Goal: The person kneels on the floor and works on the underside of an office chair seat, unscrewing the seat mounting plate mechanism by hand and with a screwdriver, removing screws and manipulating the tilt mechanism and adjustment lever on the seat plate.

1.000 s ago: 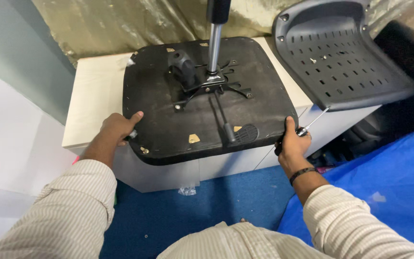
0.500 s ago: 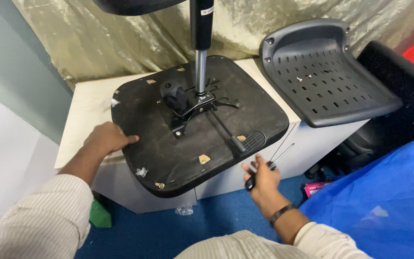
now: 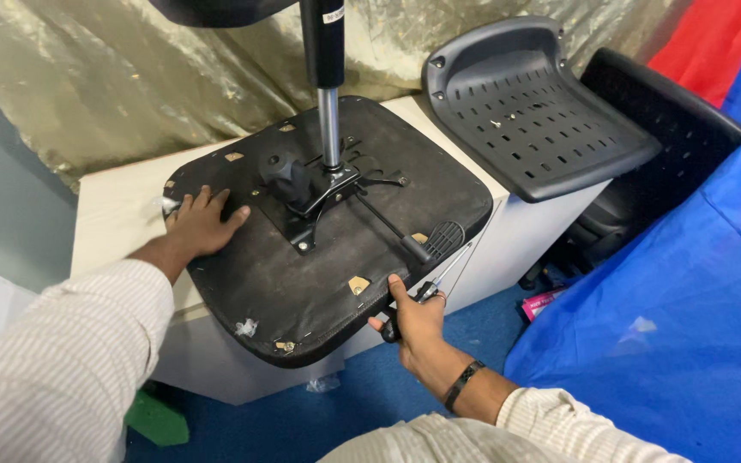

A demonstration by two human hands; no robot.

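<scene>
Overhanging the front edge of the white desk (image 3: pixel 113 223), the upturned black seat pan (image 3: pixel 302 283) rests with its gas-lift column (image 3: pixel 328 103) sticking straight up, and that looks top-heavy to me. The left hand (image 3: pixel 203 225) lies open and flat on the pan near its rear left corner. The right hand (image 3: pixel 413 317) pinches the front rim while also clutching a thin-shafted screwdriver (image 3: pixel 439 279). With fingers split between both, the tool could slip, or the pan could tip off the front edge. A loose backrest shell (image 3: pixel 533 111) perches at the desk's right end.
</scene>
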